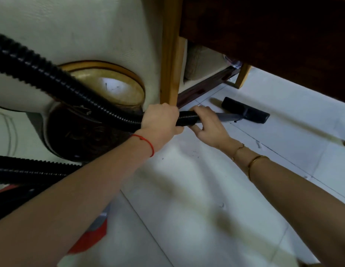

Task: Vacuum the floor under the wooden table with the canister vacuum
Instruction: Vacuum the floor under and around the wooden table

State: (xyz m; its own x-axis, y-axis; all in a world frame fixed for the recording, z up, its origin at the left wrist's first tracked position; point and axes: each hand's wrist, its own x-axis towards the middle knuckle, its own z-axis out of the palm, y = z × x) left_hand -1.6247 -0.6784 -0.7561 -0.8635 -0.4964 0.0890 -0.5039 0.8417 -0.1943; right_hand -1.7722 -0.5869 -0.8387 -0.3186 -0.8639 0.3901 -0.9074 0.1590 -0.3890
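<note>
The left hand [160, 120] is gripping the black ribbed hose [71, 87]; just ahead, the right hand [208, 125] is curling loosely around the gray wand [225, 117].

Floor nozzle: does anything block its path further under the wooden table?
Nothing visible does. The floor nozzle sits on bare white tile just below the table's dark edge. The light wooden legs stand off to the side, beyond its line.

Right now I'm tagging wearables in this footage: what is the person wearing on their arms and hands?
Both forearms are bare, no sleeves or gloves. The left hand has a thin red string bracelet at the wrist. The right hand has a fine gold chain and a plain gold bangle.
</note>
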